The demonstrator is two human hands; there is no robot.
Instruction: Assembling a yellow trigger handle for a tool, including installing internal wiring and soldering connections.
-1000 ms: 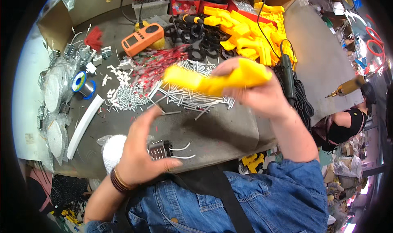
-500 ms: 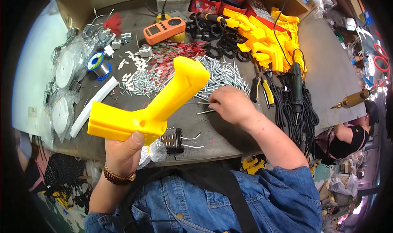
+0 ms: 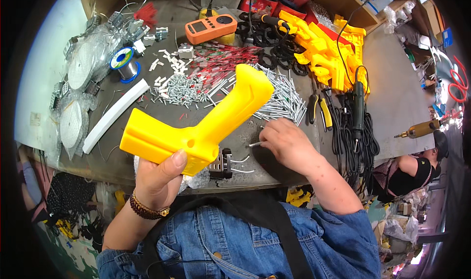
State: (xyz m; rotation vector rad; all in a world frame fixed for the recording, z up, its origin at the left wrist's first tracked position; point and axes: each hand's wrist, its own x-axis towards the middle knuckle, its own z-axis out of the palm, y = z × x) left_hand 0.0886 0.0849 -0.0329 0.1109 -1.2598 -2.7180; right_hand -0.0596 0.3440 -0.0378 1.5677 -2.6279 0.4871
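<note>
My left hand (image 3: 159,181) grips a yellow plastic housing (image 3: 196,132) shaped like a tool body with an angled handle. Its thumb presses on the near side and the other fingers are hidden beneath. Round holes show near the bend. My right hand (image 3: 287,144) is closed in a pinch on a long silver screw (image 3: 255,144), whose end sticks out to the left. Just beyond that hand lies a heap of long screws (image 3: 284,95). Below the housing sits a small black and metal part (image 3: 223,163) with two white wires, beside bubble wrap.
Short screws (image 3: 181,90), red wires (image 3: 221,58) and an orange meter (image 3: 211,28) lie farther back. Yellow housings (image 3: 324,58) are piled at the far right, near pliers (image 3: 325,113) and a corded screwdriver (image 3: 358,112). A solder spool (image 3: 125,64) stands left. Another person (image 3: 412,168) sits at right.
My right hand has come slightly nearer to me, away from the screw heap, with a screw in its fingers. The view has shifted, so the housing appears farther right.
</note>
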